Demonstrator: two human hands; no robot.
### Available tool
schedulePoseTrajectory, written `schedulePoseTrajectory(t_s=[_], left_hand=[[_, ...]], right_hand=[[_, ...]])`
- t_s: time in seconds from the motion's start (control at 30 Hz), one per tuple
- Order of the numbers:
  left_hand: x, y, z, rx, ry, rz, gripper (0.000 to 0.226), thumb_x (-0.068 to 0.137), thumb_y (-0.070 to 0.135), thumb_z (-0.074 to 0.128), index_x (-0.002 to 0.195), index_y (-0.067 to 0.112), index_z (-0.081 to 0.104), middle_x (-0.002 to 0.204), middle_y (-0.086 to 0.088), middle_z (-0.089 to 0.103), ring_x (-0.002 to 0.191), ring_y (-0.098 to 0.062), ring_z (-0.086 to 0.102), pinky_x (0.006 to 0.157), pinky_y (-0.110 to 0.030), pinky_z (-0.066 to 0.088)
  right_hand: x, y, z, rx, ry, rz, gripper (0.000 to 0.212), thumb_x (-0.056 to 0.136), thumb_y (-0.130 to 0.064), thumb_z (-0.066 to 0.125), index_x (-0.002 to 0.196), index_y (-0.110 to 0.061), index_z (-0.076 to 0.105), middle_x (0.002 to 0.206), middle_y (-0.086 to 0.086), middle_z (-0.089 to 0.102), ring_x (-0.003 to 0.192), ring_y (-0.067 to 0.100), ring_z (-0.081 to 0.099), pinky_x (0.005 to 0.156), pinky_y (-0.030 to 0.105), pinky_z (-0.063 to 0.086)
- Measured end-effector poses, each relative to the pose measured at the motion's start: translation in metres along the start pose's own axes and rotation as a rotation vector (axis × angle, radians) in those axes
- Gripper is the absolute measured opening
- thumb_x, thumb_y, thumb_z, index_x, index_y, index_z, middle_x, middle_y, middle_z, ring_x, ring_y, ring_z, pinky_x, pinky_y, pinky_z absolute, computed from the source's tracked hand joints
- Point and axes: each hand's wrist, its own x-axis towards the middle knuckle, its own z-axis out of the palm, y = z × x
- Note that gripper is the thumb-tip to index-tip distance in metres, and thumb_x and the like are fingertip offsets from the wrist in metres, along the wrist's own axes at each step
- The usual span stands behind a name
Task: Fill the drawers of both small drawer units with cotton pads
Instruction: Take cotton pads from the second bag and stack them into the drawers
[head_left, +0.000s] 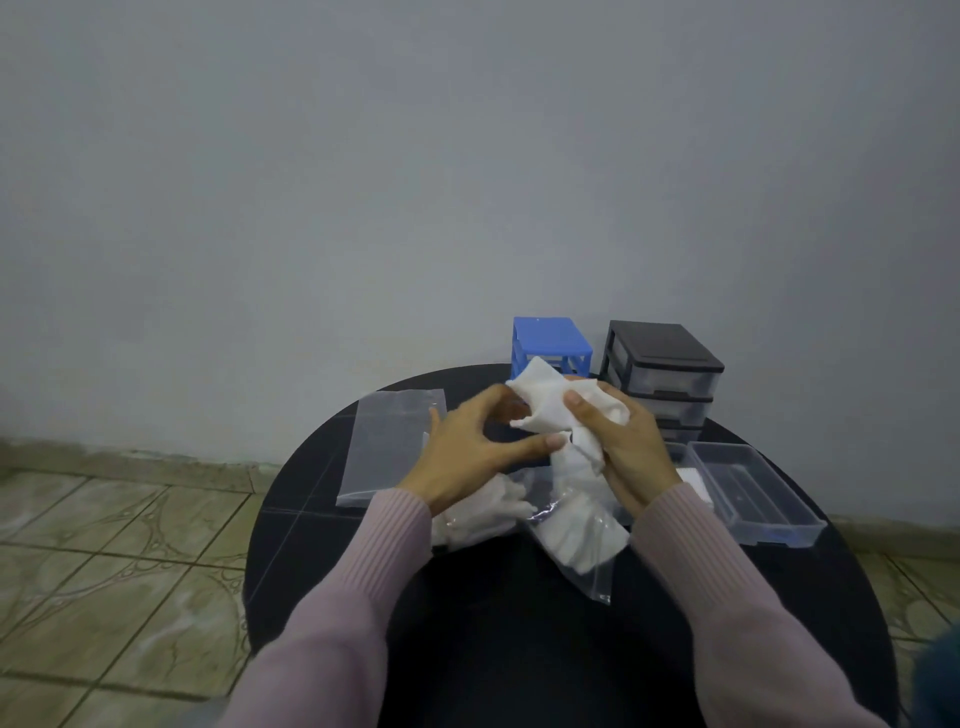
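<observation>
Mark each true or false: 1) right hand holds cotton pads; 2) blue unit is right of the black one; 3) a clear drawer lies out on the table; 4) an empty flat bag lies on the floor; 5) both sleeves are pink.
1) True. The right hand grips a bunch of cotton pads above the table.
2) False. The blue unit stands left of the black unit.
3) True. A clear drawer lies on the table, right of the hands.
4) False. The flat bag lies on the table, left of the left hand.
5) True. Both sleeves are pink.
</observation>
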Motion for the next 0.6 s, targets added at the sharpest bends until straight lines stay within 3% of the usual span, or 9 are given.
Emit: schedulePoseTrajectory(t_s=[0.1, 0.2, 0.33, 0.47, 0.6], left_hand=[[0.007, -0.005, -0.003, -0.057, 0.181, 0.054, 0.044, 0.067, 0.041, 0.078, 0.102, 0.024, 0.057, 0.097, 0.015, 0.064, 0.092, 0.005, 0.058, 0.084, -0.017, 0.044], [0.011, -0.007, -0.005, -0.045, 0.265, 0.091, 0.03, 0.074, 0.026, 0.078, 0.095, 0.024, 0.055, 0.096, 0.015, 0.064, 0.09, 0.0, 0.059, 0.085, -0.022, 0.046], [0.014, -0.011, -0.009, 0.037, 0.358, 0.108, 0.018, 0.076, 0.031, 0.072, 0.082, 0.023, 0.057, 0.085, 0.016, 0.063, 0.087, -0.004, 0.058, 0.097, -0.044, 0.042], [0.016, -0.008, -0.011, -0.008, 0.413, 0.111, 0.013, 0.082, 0.017, 0.071, 0.083, 0.011, 0.06, 0.083, 0.005, 0.065, 0.084, -0.014, 0.059, 0.084, -0.034, 0.05], [0.018, -0.007, -0.015, -0.089, 0.444, 0.086, 0.007, 0.084, 0.014, 0.068, 0.085, 0.01, 0.062, 0.086, 0.002, 0.067, 0.084, -0.016, 0.06, 0.079, -0.024, 0.049]], right_hand=[[0.007, 0.003, 0.011, -0.023, -0.001, -0.016, 0.026, 0.083, -0.013, 0.063, 0.105, 0.0, 0.063, 0.095, 0.015, 0.066, 0.085, 0.022, 0.061, 0.072, 0.026, 0.053], [0.01, 0.007, 0.017, -0.019, 0.005, -0.009, 0.034, 0.078, -0.021, 0.064, 0.106, -0.002, 0.064, 0.098, 0.016, 0.066, 0.087, 0.022, 0.062, 0.077, 0.03, 0.052], [0.015, 0.014, 0.022, 0.031, -0.001, 0.017, 0.026, 0.082, -0.017, 0.062, 0.104, -0.003, 0.065, 0.096, 0.013, 0.066, 0.086, 0.02, 0.062, 0.074, 0.026, 0.053], [0.019, 0.017, 0.027, 0.03, 0.008, 0.013, 0.02, 0.08, -0.023, 0.063, 0.093, -0.009, 0.067, 0.08, 0.003, 0.068, 0.072, 0.011, 0.062, 0.062, 0.021, 0.052], [0.023, 0.02, 0.029, 0.049, 0.045, -0.006, 0.012, 0.086, -0.019, 0.06, 0.089, -0.008, 0.064, 0.07, -0.003, 0.064, 0.06, 0.004, 0.059, 0.054, 0.016, 0.047]])
